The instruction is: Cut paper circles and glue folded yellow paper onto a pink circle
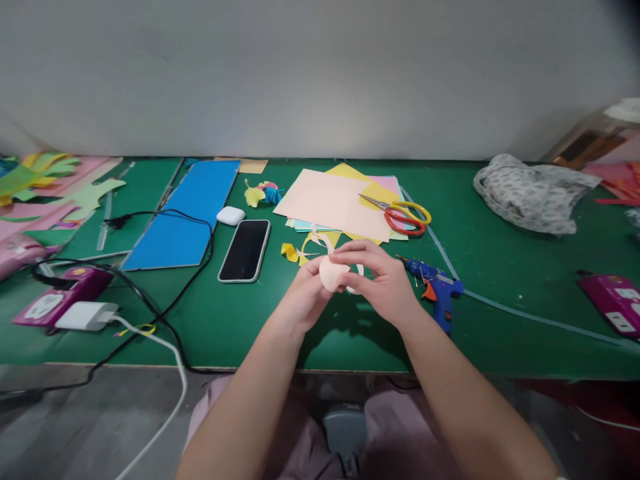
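Observation:
Between my two hands, above the green table [280, 313], is a small rounded piece of pale peach paper [332, 273]. My left hand [311, 288] grips it from the left with closed fingers. My right hand [376, 275] pinches its right edge between thumb and fingers. Thin curved paper offcuts [320, 239] show just beyond my fingers, and a yellow paper scrap [289, 252] lies near them. Right of my right hand rests a blue glue gun [441, 288]. Scissors [406, 212] with yellow and red handles lie on a stack of coloured paper [325, 197].
Left of my hands lie a phone [245, 251], a white earbud case [231, 215] and a blue board [187, 217]. Cables cross the left side by a purple power strip [75, 297]. Small paper shapes [263, 193] sit behind. A patterned cloth pouch [530, 193] is at right.

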Tool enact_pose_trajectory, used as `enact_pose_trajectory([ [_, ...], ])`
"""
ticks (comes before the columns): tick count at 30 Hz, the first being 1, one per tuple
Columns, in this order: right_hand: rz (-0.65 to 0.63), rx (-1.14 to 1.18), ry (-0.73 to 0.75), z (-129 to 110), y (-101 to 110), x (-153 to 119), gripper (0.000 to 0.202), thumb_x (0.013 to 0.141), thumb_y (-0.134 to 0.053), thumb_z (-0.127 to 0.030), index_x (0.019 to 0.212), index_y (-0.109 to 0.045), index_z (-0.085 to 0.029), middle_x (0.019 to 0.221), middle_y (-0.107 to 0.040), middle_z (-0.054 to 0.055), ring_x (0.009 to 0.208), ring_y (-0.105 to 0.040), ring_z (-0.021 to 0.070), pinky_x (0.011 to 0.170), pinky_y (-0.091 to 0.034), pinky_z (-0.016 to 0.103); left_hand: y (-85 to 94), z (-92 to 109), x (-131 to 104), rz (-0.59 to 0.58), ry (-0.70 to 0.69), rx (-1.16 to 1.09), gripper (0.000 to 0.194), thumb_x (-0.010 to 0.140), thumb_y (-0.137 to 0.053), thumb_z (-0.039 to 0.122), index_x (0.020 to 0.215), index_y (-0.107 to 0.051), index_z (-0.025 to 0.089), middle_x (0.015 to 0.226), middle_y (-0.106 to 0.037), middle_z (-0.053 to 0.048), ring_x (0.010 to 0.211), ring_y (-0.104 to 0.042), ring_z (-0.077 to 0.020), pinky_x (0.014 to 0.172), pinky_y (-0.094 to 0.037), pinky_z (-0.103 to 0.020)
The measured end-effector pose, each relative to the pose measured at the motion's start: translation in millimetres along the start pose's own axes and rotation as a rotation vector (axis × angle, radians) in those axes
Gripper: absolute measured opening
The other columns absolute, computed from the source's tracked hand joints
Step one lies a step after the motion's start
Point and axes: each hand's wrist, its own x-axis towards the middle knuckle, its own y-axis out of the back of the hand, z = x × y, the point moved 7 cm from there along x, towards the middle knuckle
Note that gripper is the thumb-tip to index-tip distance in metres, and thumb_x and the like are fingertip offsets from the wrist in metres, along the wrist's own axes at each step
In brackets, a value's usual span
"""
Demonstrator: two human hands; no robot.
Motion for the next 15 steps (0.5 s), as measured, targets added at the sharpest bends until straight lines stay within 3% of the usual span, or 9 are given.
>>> enact_pose_trajectory([
  [9, 0.074, -0.005, -0.029, 2.0, 2.7, -2.4, 0.013, 0.080, -0.069, -0.026, 0.089, -0.074, -0.033, 0.094, -0.066, 0.000, 0.092, -0.062, 0.0177, 0.087, -0.051, 0.037, 2.0, -7.5, 1.5, -0.033, 0.032, 0.026, 0.020, 0.065, -0.078, 0.027, 0.074, -0.063, 0.017, 0.068, -0.055, 0.001, 0.060, -0.049, -0.0079, 0.056, -0.040, -0.021],
  [15, 0.085, 0.102, -0.022, 4.5, 11.8, -0.1, 0.017, 0.085, -0.065, -0.024, 0.095, -0.073, -0.036, 0.097, -0.067, -0.001, 0.095, -0.061, 0.0160, 0.088, -0.050, 0.036, -1.6, -3.8, -0.2, -0.060, 0.041, 0.003, 0.019, 0.065, -0.078, 0.029, 0.073, -0.064, 0.018, 0.067, -0.057, 0.001, 0.059, -0.050, -0.0079, 0.058, -0.042, -0.022],
])
